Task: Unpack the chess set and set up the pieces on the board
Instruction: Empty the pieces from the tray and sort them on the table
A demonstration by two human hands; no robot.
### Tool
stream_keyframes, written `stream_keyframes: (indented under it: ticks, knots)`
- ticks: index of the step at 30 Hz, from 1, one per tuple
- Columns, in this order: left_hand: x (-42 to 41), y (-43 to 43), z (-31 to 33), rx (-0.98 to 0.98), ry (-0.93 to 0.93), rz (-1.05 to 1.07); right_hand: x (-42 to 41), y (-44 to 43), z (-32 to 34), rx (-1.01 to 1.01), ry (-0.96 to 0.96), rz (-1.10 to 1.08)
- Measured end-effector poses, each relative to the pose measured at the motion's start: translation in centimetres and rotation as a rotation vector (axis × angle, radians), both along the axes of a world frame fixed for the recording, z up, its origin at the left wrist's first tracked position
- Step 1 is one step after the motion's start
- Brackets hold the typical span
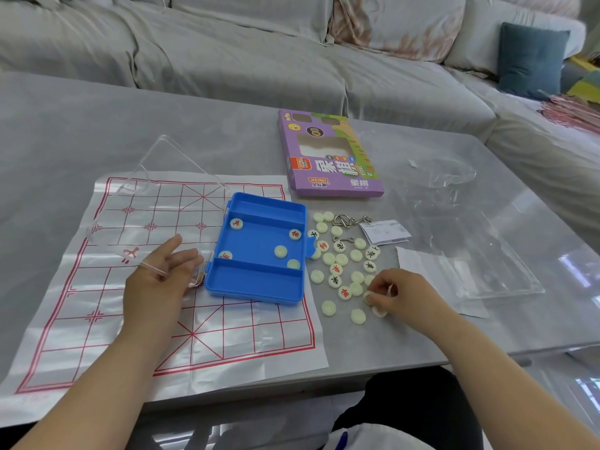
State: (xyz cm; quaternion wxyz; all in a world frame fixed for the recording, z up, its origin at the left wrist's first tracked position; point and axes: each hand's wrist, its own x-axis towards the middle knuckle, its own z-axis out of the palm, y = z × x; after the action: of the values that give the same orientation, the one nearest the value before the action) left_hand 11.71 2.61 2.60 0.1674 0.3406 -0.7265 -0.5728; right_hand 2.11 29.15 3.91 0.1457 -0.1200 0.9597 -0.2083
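1. Done so far: board (pixel 97 287) spread flat at the near left of the grey, glossy tabletop (pixel 97 125); purple box (pixel 328 154) set aside at the far side.
2. Blue case (pixel 256 282) lying open on the board's right edge, clear lid (pixel 168 190) swung out over the grid, five pieces left in the middle compartment.
3. Most pieces (pixel 341 258) tipped into a loose pile just right of the case, many face down.
4. Left to do, judging by this: no pieces on the grid yet, so clearing the case off, sorting and placing all remain.
5. Left hand (pixel 159 280) relaxed, fingers straight, at the lid's near edge, perhaps touching it. Right hand (pixel 402 293) pinching a pale piece (pixel 368 297) at the pile's near edge.
6. Also on the tabletop: metal rings (pixel 350 220), a paper slip (pixel 384 232), clear bags (pixel 470 238).
7. Beyond: grey covered sofa (pixel 227 43) with a teal cushion (pixel 529 60).
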Motion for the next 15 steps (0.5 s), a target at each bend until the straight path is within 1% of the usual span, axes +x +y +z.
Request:
stream_keyframes:
  ticks: [2, 6, 10, 12, 15]
  knots:
    - [-0.1, -0.1, -0.1, 0.011, 0.004, 0.004, -0.1, 0.0, 0.1, -0.002, 0.020, -0.002]
    - [-0.2, -0.2, -0.4, 0.039, 0.015, 0.014, -0.2, -1.7, 1.3, -0.082, 0.137, 0.000]
    - [-0.3, -0.5, -0.7, 0.055, 0.015, 0.007, -1.1, -7.0, 2.7, -0.076, 0.184, 0.216]
    - [-0.4, -0.7, -0.9, 0.071, 0.017, 0.001, -2.0, -10.2, 3.2, -0.002, 0.165, 0.343]
    - [-0.4, -1.0, -1.1, 0.097, 0.025, -0.013, -3.2, -13.8, 3.1, 0.248, 0.105, 0.506]
